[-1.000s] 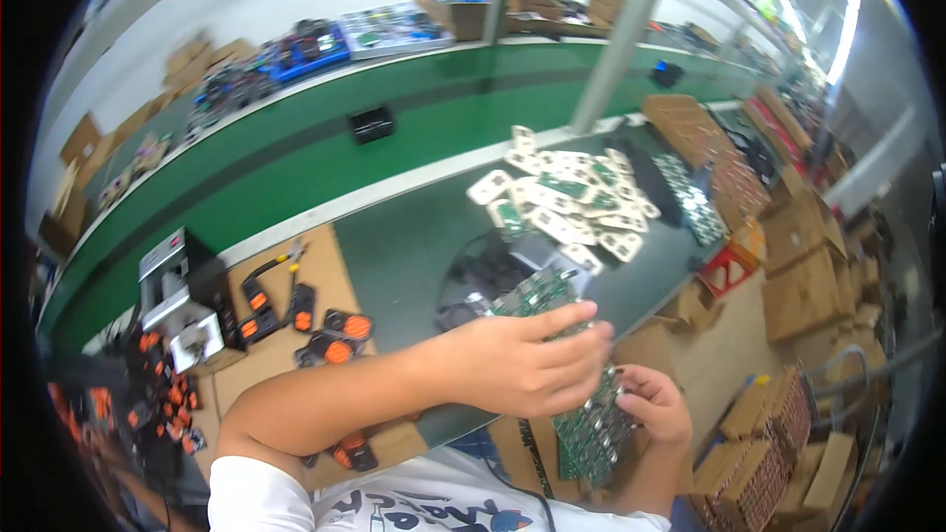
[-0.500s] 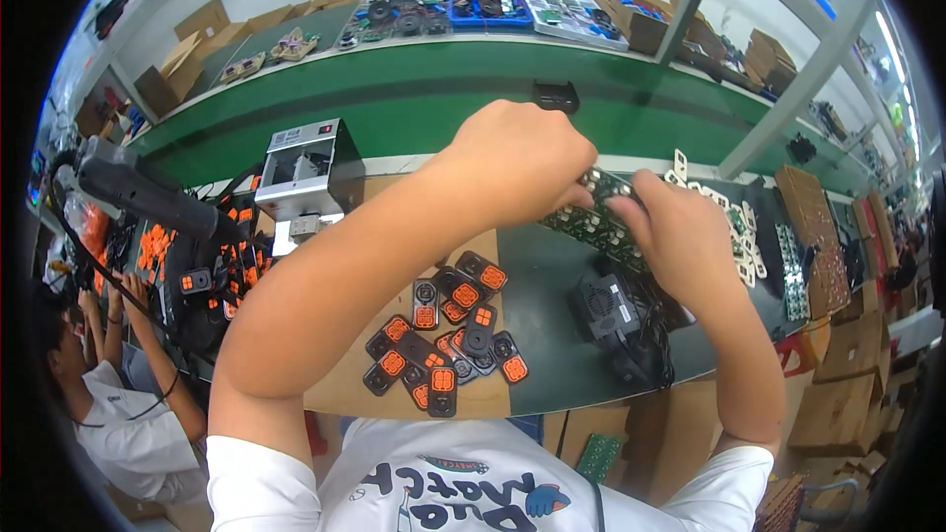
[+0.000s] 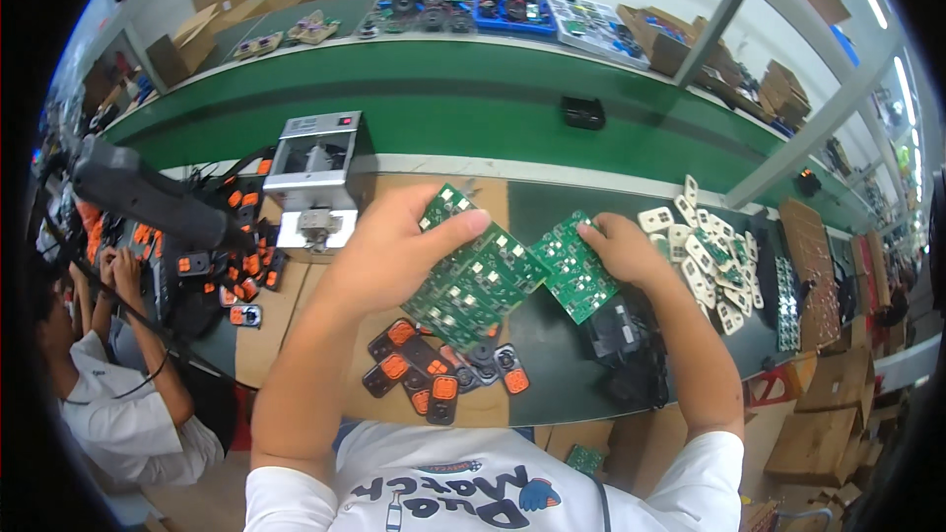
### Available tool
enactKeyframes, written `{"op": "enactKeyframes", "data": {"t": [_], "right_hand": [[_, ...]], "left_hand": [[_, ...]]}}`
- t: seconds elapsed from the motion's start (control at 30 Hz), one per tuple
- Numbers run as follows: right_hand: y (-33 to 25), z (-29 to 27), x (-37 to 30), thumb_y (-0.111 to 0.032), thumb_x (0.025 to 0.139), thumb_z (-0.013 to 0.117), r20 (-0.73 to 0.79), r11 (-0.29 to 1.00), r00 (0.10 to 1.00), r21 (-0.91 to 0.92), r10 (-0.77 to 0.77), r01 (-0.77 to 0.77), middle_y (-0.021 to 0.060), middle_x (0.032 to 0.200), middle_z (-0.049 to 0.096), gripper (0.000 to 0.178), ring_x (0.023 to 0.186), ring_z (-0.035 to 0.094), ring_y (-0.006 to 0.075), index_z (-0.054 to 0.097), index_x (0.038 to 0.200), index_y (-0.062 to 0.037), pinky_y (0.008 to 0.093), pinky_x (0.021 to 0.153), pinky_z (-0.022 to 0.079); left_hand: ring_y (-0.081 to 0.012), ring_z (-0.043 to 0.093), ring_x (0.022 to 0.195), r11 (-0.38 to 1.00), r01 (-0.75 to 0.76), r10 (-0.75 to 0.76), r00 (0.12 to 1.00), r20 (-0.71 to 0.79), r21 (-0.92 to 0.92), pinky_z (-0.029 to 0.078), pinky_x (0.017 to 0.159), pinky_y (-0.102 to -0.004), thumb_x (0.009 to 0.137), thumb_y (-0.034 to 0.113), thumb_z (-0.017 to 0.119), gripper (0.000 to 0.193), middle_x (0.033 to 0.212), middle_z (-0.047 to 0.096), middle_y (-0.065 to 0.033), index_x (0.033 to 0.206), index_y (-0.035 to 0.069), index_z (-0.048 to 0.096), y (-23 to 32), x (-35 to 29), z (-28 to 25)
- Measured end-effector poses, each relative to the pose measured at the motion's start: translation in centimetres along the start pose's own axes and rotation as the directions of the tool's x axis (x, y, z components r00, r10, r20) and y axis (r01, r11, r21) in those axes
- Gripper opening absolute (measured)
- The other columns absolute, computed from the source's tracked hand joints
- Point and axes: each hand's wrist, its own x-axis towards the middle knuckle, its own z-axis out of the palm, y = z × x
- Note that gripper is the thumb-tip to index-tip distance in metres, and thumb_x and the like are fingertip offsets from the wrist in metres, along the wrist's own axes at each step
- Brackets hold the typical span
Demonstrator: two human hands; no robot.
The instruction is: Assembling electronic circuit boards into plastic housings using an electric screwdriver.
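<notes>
My left hand [image 3: 384, 251] grips a large green circuit board panel [image 3: 483, 286] by its upper left side, thumb on top. The panel is tilted above the cardboard sheet. A smaller green circuit board piece [image 3: 574, 281] is pinched in my right hand [image 3: 628, 251] at its upper right edge. The two boards' edges meet or overlap; whether they touch I cannot tell. Partly hidden under the large panel is a pile of black and orange remote-like units [image 3: 422, 372]. Right of my right hand lies a heap of white plates [image 3: 698, 266], some with green boards.
A silver bench machine [image 3: 315, 172] stands behind my left hand. A black power adapter [image 3: 619, 335] with cables lies below the smaller board. At left are a dark arm-like device [image 3: 148, 192], more orange parts [image 3: 241, 271] and another person [image 3: 128, 404]. Cardboard boxes [image 3: 823, 424] stand at right.
My hands have come down and apart. The board area they gripped close together now shows as a large panel in my left hand and a smaller piece in my right. The view has shifted slightly.
</notes>
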Motion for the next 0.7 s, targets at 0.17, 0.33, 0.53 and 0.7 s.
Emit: {"op": "enactKeyframes", "data": {"t": [0.17,0.33,0.53,0.7], "right_hand": [[-0.6,3.3,1.2,-0.039,0.096,0.058,0.013,0.998,1.000,-0.059,0.005,-0.005,0.0283,0.109,0.066,0.053,0.105,0.063,0.0432,0.056,0.124,0.0054,0.0450,0.091,0.049],[-6.6,3.5,-4.3,-0.043,0.098,0.055,-0.298,0.847,0.937,0.438,-0.180,0.302,0.0201,0.122,0.063,0.055,0.119,0.058,0.0300,0.056,0.126,0.0049,0.0407,0.102,0.042],[-17.5,11.2,-11.2,-0.001,0.089,0.069,-0.287,0.360,0.937,0.868,-0.197,0.342,0.0080,0.113,0.062,0.040,0.105,0.058,0.0137,0.049,0.124,0.0005,0.0302,0.094,0.046],[-18.0,14.2,-10.8,-0.003,0.091,0.068,-0.231,0.466,0.960,0.839,-0.161,0.280,0.0062,0.105,0.062,0.032,0.095,0.060,0.0129,0.050,0.118,-0.0003,0.0284,0.086,0.049]], "left_hand": [[-0.0092,0.063,0.093,0.982,0.001,0.004,1.000,0.023,-0.189,0.052,0.081,-0.0261,0.094,0.012,0.067,0.028,0.106,0.067,-0.0033,0.118,0.000,0.057,-4.7,-2.7,-0.5],[-0.0124,0.064,0.100,0.919,-0.029,0.022,1.000,-0.023,-0.394,0.053,0.089,-0.0300,0.092,0.000,0.065,0.030,0.112,0.066,-0.0069,0.120,-0.001,0.053,-6.7,-5.3,-1.0],[-0.0184,0.067,0.097,0.935,-0.349,0.355,0.905,-0.235,0.069,0.052,0.083,-0.0331,0.093,0.013,0.067,0.033,0.106,0.067,-0.0141,0.119,0.000,0.053,-9.1,-7.2,-2.3],[-0.0228,0.070,0.070,0.969,-0.169,0.204,0.959,-0.197,0.178,0.054,0.064,-0.0340,0.093,0.018,0.067,0.036,0.082,0.069,-0.0132,0.119,0.000,0.050,-9.6,-10.2,-5.1]]}}
